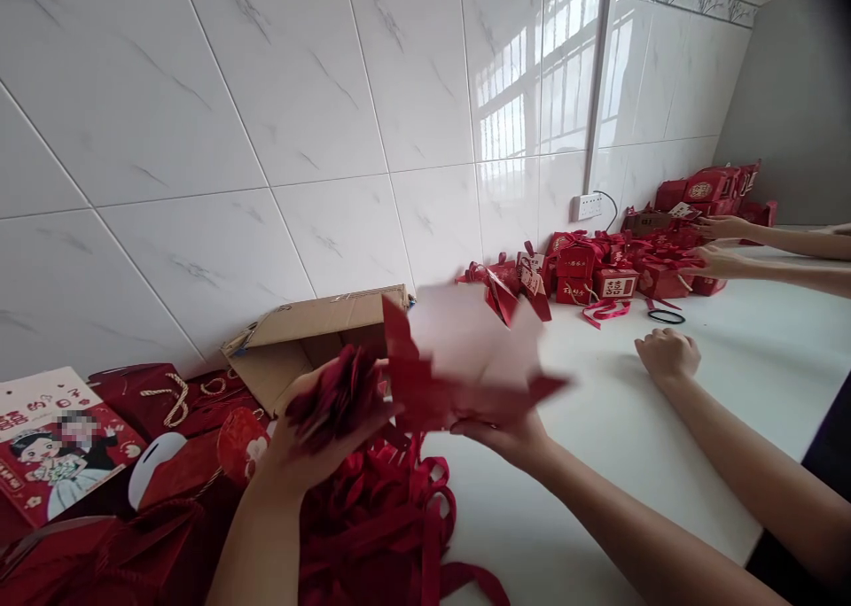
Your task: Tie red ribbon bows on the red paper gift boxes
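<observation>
My left hand (299, 446) is closed round a dark red bundle (339, 398) of thin, layered pieces; whether they are petals or cloth I cannot tell. Just right of it, my right hand (511, 433) holds a red gift box (458, 398) from below. The box is smeared by motion, its pale inside faces me and its flaps stick out. Under both hands lies a heap of red ribbons (378, 508), with loose ends trailing onto the white table (532, 526). My right fingers are partly hidden beneath the box.
An open cardboard box (325, 318) leans by the tiled wall. Red bags (133, 393) and a printed card (59, 446) crowd the left. Red gift boxes (615, 283) line the wall. Another person's closed hand (668, 355) rests on the table; further hands (722, 228) reach among the boxes.
</observation>
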`<action>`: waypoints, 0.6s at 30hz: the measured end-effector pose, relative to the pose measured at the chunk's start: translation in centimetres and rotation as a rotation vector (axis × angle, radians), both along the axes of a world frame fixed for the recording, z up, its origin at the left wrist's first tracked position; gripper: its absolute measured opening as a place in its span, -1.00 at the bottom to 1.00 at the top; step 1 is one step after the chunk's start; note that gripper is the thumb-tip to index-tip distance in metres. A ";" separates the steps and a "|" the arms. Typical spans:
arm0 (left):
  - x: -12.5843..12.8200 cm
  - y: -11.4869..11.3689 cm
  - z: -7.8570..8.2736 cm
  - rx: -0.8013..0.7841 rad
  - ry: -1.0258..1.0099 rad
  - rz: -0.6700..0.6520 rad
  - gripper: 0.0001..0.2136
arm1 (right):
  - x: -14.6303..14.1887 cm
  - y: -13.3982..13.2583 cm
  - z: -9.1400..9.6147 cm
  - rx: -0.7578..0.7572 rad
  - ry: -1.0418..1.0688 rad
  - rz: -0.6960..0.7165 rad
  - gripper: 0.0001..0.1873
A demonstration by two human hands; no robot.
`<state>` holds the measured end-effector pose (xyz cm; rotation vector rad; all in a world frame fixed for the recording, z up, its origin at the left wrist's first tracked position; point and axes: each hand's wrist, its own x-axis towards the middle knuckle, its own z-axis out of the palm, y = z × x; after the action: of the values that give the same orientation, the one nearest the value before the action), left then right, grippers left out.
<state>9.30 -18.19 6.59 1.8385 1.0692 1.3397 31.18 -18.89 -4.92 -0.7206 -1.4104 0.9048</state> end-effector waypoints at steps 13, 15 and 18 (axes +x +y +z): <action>0.4 4.3 -3.4 -0.254 -0.207 0.108 -0.55 | 0.2 0.4 1.6 -0.568 0.349 0.500 -0.58; 0.3 4.6 -3.9 -0.302 -0.184 0.120 -0.55 | 0.2 0.5 1.6 -0.614 0.390 0.513 -0.65; 0.1 5.1 -4.5 -0.328 -0.127 0.146 -0.56 | 0.1 0.6 1.4 -0.701 0.441 0.511 -0.74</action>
<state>9.42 -13.06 2.11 1.4417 1.2887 1.2568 31.31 -18.25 -3.48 -0.6099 -0.8713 1.8856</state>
